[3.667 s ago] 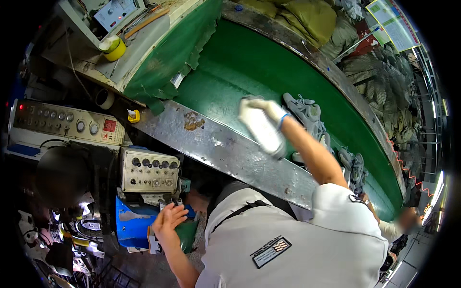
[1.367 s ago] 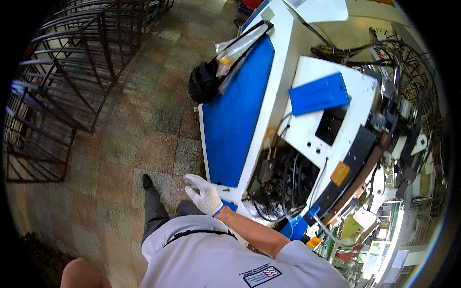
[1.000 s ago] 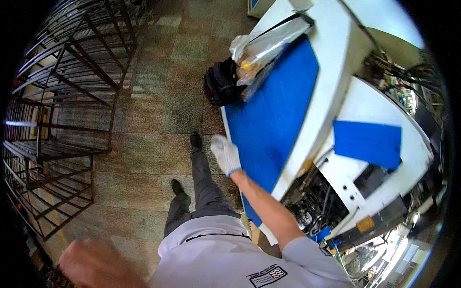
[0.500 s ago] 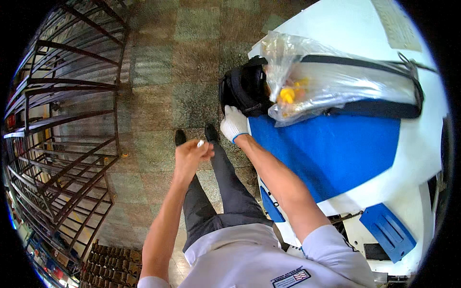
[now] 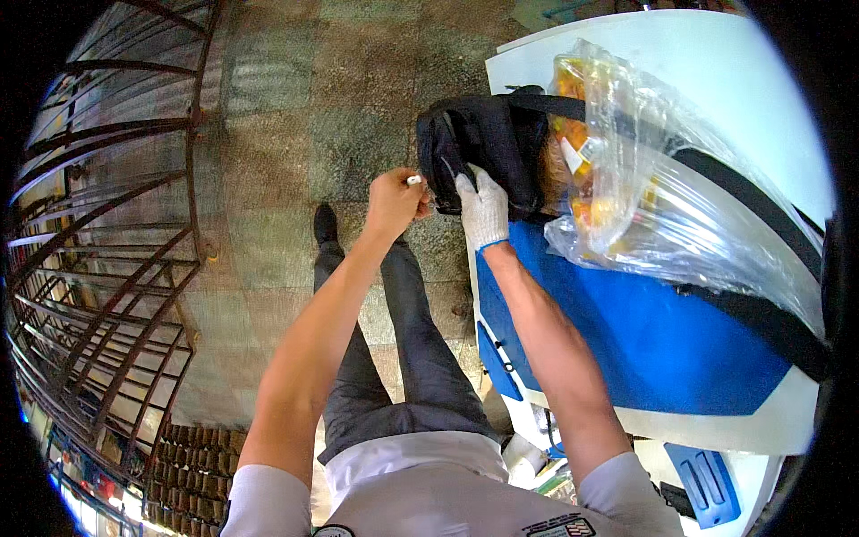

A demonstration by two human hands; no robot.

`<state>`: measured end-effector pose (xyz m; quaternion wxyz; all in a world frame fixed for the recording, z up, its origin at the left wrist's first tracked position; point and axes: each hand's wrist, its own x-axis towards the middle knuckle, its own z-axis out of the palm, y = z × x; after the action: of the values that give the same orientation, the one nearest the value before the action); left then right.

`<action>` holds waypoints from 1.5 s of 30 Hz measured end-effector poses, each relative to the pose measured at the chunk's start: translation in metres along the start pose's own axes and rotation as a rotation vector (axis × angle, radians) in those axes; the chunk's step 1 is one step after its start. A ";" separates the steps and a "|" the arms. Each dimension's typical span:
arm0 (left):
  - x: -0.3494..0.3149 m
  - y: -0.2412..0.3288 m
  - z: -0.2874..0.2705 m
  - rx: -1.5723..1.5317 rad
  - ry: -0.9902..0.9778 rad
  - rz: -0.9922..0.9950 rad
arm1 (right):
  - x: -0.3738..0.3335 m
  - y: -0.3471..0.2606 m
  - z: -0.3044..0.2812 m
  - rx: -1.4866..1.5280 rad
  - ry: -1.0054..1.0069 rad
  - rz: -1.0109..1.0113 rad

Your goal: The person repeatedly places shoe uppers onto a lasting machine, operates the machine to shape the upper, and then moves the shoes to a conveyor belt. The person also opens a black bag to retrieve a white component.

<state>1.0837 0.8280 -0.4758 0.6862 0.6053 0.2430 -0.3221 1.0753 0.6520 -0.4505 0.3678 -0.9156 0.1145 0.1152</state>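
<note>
My left hand (image 5: 394, 208) is bare and closed around a small white object (image 5: 413, 180), whose kind is too small to make out. It hovers just left of the black bag (image 5: 488, 134), which has a shoulder strap and lies at the near-left edge of the blue and white surface. In a white knitted glove with a blue cuff, my right hand (image 5: 484, 204) grips the bag's near side beside its zipped pocket; the fingertips are partly hidden. Against the bag's right side rests a clear plastic bag (image 5: 662, 188) with orange and yellow contents.
Dark metal racks (image 5: 125, 224) run along the left. The blue panel (image 5: 626, 313) is set in a white machine top (image 5: 707, 54). A smaller blue slotted cover (image 5: 707, 483) sits lower right. Rows of brown parts (image 5: 192, 474) lie at lower left on tiled floor (image 5: 277, 179).
My left hand has risen toward the black bag, carrying the small white object. My right hand has moved along the bag's front. The bag looks turned, and the plastic bag has shifted.
</note>
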 end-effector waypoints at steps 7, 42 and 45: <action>0.016 0.011 0.020 1.333 -0.137 0.628 | -0.002 -0.016 -0.005 -0.093 0.140 -0.043; 0.050 -0.026 -0.041 1.187 -0.241 0.965 | 0.066 -0.001 0.058 -0.592 -0.380 -0.175; 0.051 -0.032 -0.041 1.195 -0.179 0.954 | 0.078 -0.006 0.053 -0.710 -0.509 -0.202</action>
<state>1.0970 0.8588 -0.5410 0.3243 0.8840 -0.3162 -0.1158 1.1443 0.6839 -0.5068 0.0567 -0.9341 -0.1161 0.3327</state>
